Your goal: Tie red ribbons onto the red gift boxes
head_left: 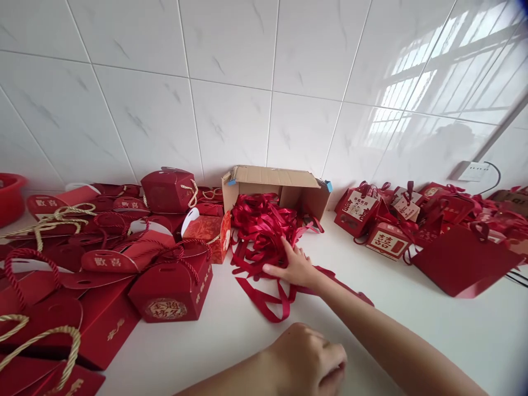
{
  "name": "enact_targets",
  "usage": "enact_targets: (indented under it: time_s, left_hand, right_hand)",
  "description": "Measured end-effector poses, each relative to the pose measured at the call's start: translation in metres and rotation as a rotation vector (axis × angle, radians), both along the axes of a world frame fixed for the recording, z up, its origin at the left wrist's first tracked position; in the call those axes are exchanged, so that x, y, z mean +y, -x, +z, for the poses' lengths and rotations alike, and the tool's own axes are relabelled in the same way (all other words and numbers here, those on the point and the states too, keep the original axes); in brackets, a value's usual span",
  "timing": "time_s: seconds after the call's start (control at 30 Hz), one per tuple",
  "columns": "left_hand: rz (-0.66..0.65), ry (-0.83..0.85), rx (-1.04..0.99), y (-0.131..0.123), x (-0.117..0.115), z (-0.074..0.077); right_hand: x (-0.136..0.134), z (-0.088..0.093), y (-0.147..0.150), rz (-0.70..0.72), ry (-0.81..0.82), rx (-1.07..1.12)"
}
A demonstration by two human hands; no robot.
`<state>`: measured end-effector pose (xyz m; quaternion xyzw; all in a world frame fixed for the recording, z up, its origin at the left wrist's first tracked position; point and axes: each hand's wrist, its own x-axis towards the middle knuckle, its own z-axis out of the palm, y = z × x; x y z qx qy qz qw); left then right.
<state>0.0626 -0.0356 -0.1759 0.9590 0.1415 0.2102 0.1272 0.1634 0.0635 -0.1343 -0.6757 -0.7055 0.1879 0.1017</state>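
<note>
A tangled heap of shiny red ribbons [268, 225] spills from an open cardboard box [272, 176] lying against the wall. My right hand [295, 265] reaches in from the right, and its fingers are spread on the near right side of the heap, touching the ribbons. A loose ribbon loop [268, 308] trails on the white countertop [231, 341] just below it. Closer to me, my left hand [307, 357] is curled into a fist above the counter. Its palm side is turned away, so anything inside the fingers is hidden.
Several red gift boxes with rope handles crowd the left, the nearest a dark red box [171, 291] with gold lettering. Smaller red boxes with ribbon handles [388, 239] are piled on the right. A red basin [10, 198] stands far left; a wall socket [472, 170] holds a cable.
</note>
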Motion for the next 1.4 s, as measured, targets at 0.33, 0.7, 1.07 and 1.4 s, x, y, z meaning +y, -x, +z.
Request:
enact_targets:
  time_s: [0.33,0.7,1.07,1.4]
  left_hand:
    - [0.012,-0.03,0.181,-0.01,0.008,-0.01]
    - [-0.002,0.076,0.157,-0.007,0.012,-0.031]
    - [0.019,0.094,0.074,-0.003,0.002,-0.001]
    - [0.774,0.276,0.242,0.018,0.014,0.053]
  right_hand:
    - [0.043,0.054,0.008,0.311,0.016,-0.118]
    - [0.118,0.088,0.042,0.195,-0.072,-0.09]
    - [-0.026,0.048,-0.097,0.079,0.051,-0.281]
    - [-0.03,0.021,-0.12,-0.073,0.211,-0.307]
